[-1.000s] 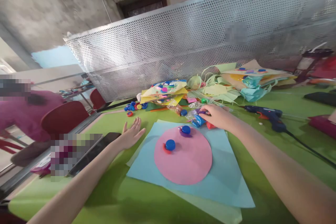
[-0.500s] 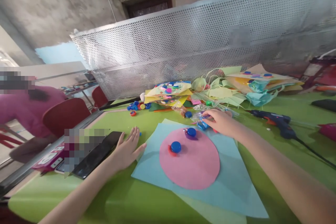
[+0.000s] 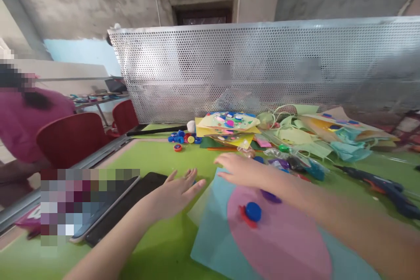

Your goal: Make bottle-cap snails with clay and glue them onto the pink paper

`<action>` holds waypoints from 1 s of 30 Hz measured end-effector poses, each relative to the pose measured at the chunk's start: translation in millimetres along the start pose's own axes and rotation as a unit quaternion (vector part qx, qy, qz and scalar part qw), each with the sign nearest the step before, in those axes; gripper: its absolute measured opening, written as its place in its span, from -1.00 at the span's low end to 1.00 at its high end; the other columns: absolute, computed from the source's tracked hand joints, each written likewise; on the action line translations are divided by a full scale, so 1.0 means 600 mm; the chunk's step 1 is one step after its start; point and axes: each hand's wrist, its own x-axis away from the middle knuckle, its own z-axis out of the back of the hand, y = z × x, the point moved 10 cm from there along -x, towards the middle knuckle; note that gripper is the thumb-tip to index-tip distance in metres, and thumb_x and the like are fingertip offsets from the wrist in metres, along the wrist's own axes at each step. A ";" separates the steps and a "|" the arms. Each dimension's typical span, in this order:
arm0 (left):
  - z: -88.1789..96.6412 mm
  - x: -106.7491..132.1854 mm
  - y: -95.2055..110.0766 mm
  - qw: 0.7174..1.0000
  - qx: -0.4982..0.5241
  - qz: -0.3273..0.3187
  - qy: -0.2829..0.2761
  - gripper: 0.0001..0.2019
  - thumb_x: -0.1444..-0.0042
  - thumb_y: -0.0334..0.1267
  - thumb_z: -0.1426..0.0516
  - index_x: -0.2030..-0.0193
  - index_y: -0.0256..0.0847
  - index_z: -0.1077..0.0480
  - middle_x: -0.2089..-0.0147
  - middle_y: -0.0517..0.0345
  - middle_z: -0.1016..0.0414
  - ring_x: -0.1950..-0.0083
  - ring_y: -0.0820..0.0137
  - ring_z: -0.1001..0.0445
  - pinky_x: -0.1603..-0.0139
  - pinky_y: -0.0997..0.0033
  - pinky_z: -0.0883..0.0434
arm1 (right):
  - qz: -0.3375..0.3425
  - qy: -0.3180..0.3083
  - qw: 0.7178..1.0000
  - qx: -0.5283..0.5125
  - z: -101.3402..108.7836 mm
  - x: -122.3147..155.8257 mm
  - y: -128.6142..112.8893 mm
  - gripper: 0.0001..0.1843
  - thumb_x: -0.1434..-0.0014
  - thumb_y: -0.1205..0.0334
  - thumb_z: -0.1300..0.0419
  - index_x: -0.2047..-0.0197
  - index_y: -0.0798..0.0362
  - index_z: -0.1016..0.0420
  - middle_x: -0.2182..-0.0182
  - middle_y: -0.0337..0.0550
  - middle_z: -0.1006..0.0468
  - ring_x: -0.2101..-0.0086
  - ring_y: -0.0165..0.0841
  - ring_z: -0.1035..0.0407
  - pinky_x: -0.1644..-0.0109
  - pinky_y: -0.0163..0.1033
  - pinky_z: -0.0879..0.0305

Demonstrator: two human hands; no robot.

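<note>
My left hand (image 3: 179, 194) hovers low over the green table, its fingers spread and nothing seen in them. A small blue bit shows beside its fingers. Over the far left corner of a light blue sheet (image 3: 210, 236) is my right hand (image 3: 234, 169), fingers stretched out and apart, holding nothing I can see. On the sheet lies a pink paper circle (image 3: 282, 240). It carries a blue bottle cap (image 3: 253, 211) with a red piece under its edge. A purple piece (image 3: 271, 196) farther up the circle is partly hidden by my right forearm.
Bottle caps (image 3: 180, 136) cluster behind my left hand. Decorated yellow paper pieces (image 3: 226, 124) are stacked at the back. Small plastic bags (image 3: 295, 164) and a glue gun (image 3: 383, 188) lie on the right. A black phone (image 3: 127, 205) is at left; a person in pink (image 3: 46, 118) sits beyond.
My right hand has left the small plastic bags and moved left across the blue sheet's far edge. My left hand remains beside the sheet, fingers spread. The camera view has tilted and shifted.
</note>
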 end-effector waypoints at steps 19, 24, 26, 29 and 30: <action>-0.004 0.004 -0.022 0.995 -0.002 0.095 0.008 -0.36 -0.17 -0.16 0.00 -0.29 -0.57 -0.01 -0.30 -0.43 -0.03 -0.35 0.01 0.01 -0.27 -0.17 0.00 | -0.150 0.103 0.981 -0.070 -0.070 -0.306 0.029 -0.66 -0.22 0.16 -0.11 -0.05 0.08 -0.32 -0.01 -0.05 -0.38 0.10 -0.25 -0.36 0.07 -0.02 -0.35; -0.002 0.005 -0.024 0.995 0.009 0.100 0.023 -0.36 -0.16 -0.15 -0.04 -0.27 -0.58 -0.05 -0.28 -0.47 -0.08 -0.34 -0.04 -0.03 -0.25 -0.17 -0.01 | -0.044 0.124 0.965 -0.229 -0.046 -0.248 -0.007 -0.67 -0.21 0.19 -0.13 -0.03 0.10 -0.33 0.01 -0.06 -0.39 0.10 -0.25 -0.36 0.06 -0.01 -0.35; 0.001 0.005 -0.024 0.995 0.013 0.097 0.035 -0.38 -0.14 -0.16 -0.07 -0.25 -0.57 -0.10 -0.26 -0.50 -0.13 -0.31 -0.06 -0.08 -0.24 -0.18 -0.04 | -0.006 0.120 0.945 -0.304 -0.029 -0.209 -0.019 -0.67 -0.18 0.22 -0.17 -0.01 0.10 -0.34 0.01 -0.06 -0.40 0.10 -0.25 -0.36 0.07 -0.02 -0.36; 0.015 0.006 -0.024 0.994 0.017 0.086 0.067 -0.41 -0.11 -0.15 -0.10 -0.22 -0.49 -0.18 -0.20 -0.48 -0.23 -0.27 -0.09 -0.17 -0.21 -0.21 -0.07 | 0.037 0.090 0.902 -0.421 -0.006 -0.139 -0.033 -0.58 -0.06 0.19 -0.25 0.00 0.02 -0.33 0.00 -0.08 -0.42 0.12 -0.28 -0.38 0.17 -0.13 -0.43; 0.024 0.006 -0.023 0.993 0.019 0.079 0.083 -0.44 -0.11 -0.15 -0.09 -0.20 -0.45 -0.20 -0.18 -0.46 -0.28 -0.25 -0.09 -0.20 -0.20 -0.22 -0.07 | 0.045 0.080 0.885 -0.456 0.001 -0.113 -0.037 -0.54 -0.02 0.16 -0.27 -0.01 -0.02 -0.32 -0.01 -0.09 -0.42 0.15 -0.30 -0.39 0.21 -0.14 -0.44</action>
